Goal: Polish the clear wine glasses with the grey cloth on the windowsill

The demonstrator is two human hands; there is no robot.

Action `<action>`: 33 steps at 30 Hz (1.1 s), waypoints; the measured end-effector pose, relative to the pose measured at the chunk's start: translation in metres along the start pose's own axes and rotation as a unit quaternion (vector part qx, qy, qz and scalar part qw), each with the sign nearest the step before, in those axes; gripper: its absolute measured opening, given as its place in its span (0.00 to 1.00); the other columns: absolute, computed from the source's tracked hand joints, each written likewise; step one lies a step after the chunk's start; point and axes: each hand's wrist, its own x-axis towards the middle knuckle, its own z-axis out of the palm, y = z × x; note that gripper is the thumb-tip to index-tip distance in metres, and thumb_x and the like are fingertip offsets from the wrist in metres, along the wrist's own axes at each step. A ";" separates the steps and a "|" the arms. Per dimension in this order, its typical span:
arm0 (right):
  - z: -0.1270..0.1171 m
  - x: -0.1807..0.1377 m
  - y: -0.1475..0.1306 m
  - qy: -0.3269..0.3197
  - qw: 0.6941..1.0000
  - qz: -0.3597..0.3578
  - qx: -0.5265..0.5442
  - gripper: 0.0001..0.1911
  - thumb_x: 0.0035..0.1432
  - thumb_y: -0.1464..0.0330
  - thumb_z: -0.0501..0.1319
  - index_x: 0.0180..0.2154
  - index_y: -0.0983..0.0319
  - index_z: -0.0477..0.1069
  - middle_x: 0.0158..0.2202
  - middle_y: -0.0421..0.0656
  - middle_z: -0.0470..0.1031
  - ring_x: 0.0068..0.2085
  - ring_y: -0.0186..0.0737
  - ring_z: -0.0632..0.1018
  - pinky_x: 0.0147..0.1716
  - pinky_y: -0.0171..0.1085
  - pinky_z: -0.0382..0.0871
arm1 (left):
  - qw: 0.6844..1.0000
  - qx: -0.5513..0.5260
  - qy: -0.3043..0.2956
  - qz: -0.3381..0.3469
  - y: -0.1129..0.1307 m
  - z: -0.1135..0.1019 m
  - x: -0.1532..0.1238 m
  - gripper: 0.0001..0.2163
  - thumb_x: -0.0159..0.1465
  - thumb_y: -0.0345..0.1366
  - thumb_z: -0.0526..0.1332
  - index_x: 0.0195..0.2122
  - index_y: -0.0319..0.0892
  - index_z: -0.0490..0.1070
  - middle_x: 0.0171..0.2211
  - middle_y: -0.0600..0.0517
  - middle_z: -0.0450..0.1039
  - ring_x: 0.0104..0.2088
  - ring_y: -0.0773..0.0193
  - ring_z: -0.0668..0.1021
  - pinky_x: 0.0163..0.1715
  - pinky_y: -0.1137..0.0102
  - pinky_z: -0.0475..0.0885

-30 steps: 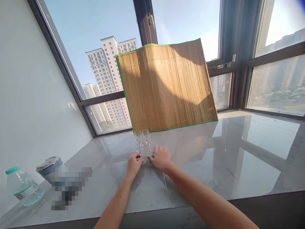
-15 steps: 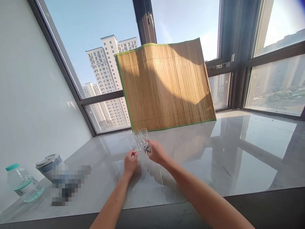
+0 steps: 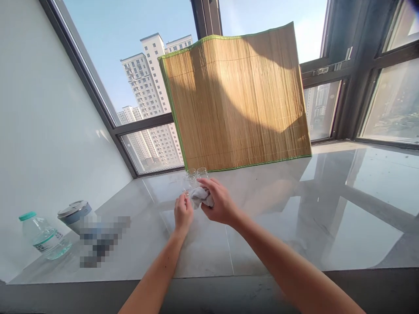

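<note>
Several small clear glasses (image 3: 202,172) stand in a cluster on the grey stone sill (image 3: 271,244), close to the lower edge of a bamboo mat. My left hand (image 3: 183,214) is closed at the near side of the cluster, its thumb and fingers pinching the edge of a clear glass (image 3: 186,192). A crumpled light grey cloth (image 3: 200,197) is gripped in my right hand (image 3: 223,203). The cloth lies against the near glass and covers part of it, so the glass's full shape is hidden.
Behind the glasses the bamboo mat (image 3: 242,100) with green edging leans on the window. At the left stand a water bottle (image 3: 47,240) with a green cap and a lidded cup (image 3: 76,216), beside a blurred-out patch. The sill's front edge runs below my forearms.
My right hand has brought the cloth left onto the near glass, and more of the cloth shows. My left hand keeps its pinch. The whole view has shifted slightly.
</note>
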 end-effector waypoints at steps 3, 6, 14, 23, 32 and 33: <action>0.009 -0.003 0.009 -0.064 0.995 0.036 -0.061 0.39 0.47 0.79 0.56 0.61 0.59 0.50 0.46 0.48 0.68 0.47 0.46 0.68 0.38 0.41 0.69 | 0.995 0.061 -0.015 0.075 0.001 0.003 -0.001 0.10 0.60 0.27 0.52 0.39 0.41 0.71 0.34 0.46 0.73 0.40 0.56 0.74 0.42 0.63 0.67; 0.018 -0.005 0.009 -0.159 0.979 0.032 -0.121 0.35 0.51 0.79 0.56 0.60 0.57 0.55 0.45 0.48 0.68 0.47 0.47 0.67 0.35 0.39 0.69 | 0.982 0.120 -0.054 0.131 0.005 0.004 -0.004 0.07 0.57 0.26 0.55 0.33 0.42 0.71 0.31 0.47 0.72 0.39 0.54 0.73 0.42 0.63 0.66; 0.013 -0.004 0.024 -0.136 0.970 0.127 -0.156 0.30 0.50 0.80 0.54 0.56 0.58 0.60 0.46 0.47 0.72 0.47 0.46 0.67 0.34 0.36 0.65 | 0.960 0.154 -0.114 0.202 0.018 -0.007 -0.007 0.09 0.59 0.27 0.56 0.31 0.44 0.75 0.28 0.48 0.72 0.38 0.56 0.71 0.41 0.64 0.63; 0.003 -0.008 0.072 0.010 0.952 0.306 0.012 0.29 0.46 0.75 0.56 0.53 0.58 0.59 0.37 0.40 0.69 0.31 0.34 0.69 0.31 0.33 0.64 | 0.981 0.085 -0.087 0.149 0.010 -0.005 -0.004 0.14 0.65 0.33 0.54 0.47 0.45 0.76 0.28 0.49 0.72 0.36 0.59 0.70 0.39 0.67 0.64; -0.006 -0.009 0.068 -0.161 0.897 0.363 0.194 0.36 0.41 0.77 0.59 0.55 0.58 0.59 0.30 0.36 0.70 0.24 0.30 0.71 0.22 0.30 0.66 | 0.974 0.120 -0.119 0.152 0.006 -0.008 -0.005 0.14 0.63 0.29 0.54 0.43 0.48 0.78 0.28 0.49 0.72 0.37 0.58 0.69 0.40 0.65 0.63; -0.008 -0.009 0.068 -0.175 0.885 0.383 0.200 0.37 0.41 0.77 0.60 0.56 0.58 0.59 0.30 0.36 0.72 0.24 0.31 0.72 0.21 0.30 0.67 | 0.973 0.123 -0.122 0.155 0.007 -0.008 -0.005 0.14 0.63 0.30 0.54 0.43 0.48 0.78 0.28 0.49 0.72 0.37 0.57 0.69 0.40 0.65 0.63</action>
